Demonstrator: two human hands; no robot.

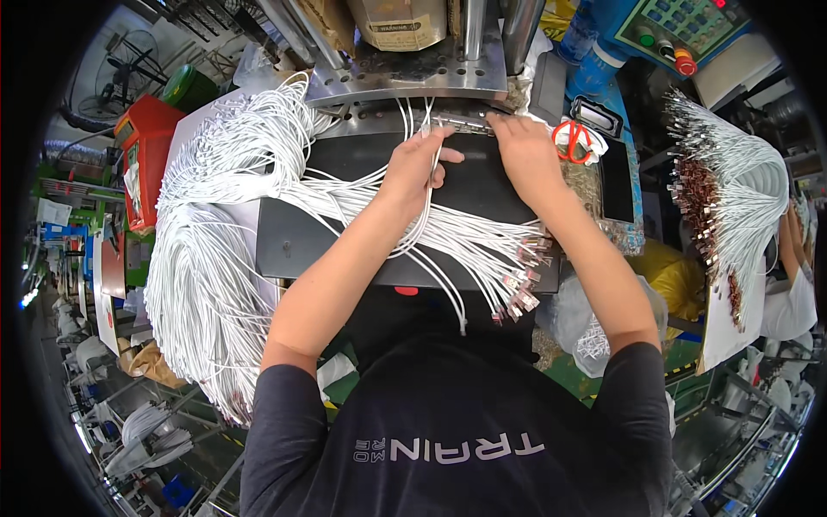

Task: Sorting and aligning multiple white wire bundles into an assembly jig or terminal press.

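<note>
My left hand [415,170] is at the front of the press, closed around a few white cables [424,226] that run between its fingers. Their upper ends reach a metal fixture [465,123] under the press plate. At the right end of that fixture, my right hand [527,155] has its fingers bent over the metal; what lies under the fingertips is hidden. Below both hands, a fan of white cables with small connectors [519,293] lies across the black work surface [289,250] and hangs past its front edge.
Large bundles of white cable [207,284] cover the left side. The steel press plate [405,84] overhangs my hands. To the right are orange-handled scissors [572,142], a control panel [680,34] and a bag [594,332]. Another person's arm [790,246] is beside more cables [732,181].
</note>
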